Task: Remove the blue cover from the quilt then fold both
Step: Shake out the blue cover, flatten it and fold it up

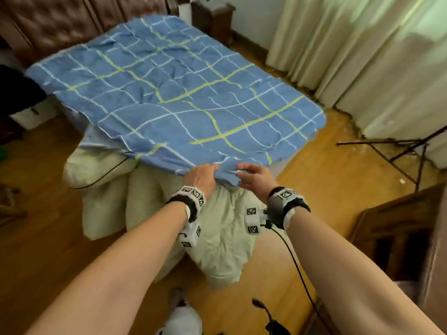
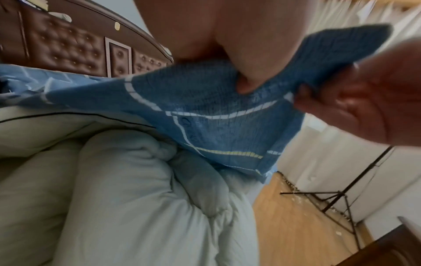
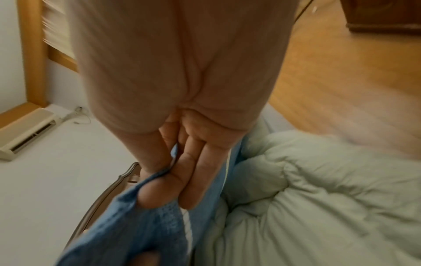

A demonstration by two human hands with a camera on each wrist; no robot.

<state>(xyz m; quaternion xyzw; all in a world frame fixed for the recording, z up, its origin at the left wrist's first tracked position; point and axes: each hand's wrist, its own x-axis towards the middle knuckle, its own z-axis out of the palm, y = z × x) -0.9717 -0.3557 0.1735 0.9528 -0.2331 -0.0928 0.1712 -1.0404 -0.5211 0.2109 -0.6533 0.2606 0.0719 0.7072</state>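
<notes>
The blue cover [image 1: 179, 93], checked with white and yellow lines, lies spread and wrinkled over the bed. Its near edge is lifted at the foot of the bed. My left hand [image 1: 203, 175] grips that edge in a fist. Right beside it my right hand [image 1: 251, 176] pinches the same edge between thumb and fingers. The pale green quilt [image 1: 217, 233] hangs bunched below the hands, off the bed's foot onto the floor. In the left wrist view my thumb presses into the cover [image 2: 205, 117] above the quilt [image 2: 136, 198]. In the right wrist view my fingers [image 3: 182, 180] clamp the cover [image 3: 136, 225] beside the quilt [image 3: 318, 189].
A brown tufted headboard [image 1: 60, 25] stands at the far end of the bed. Pale curtains [image 1: 362, 56] line the right wall. A black tripod stand [image 1: 399, 151] lies on the wooden floor at the right, near a dark wooden cabinet [image 1: 399, 233]. A black cable [image 1: 104, 175] crosses the quilt's left part.
</notes>
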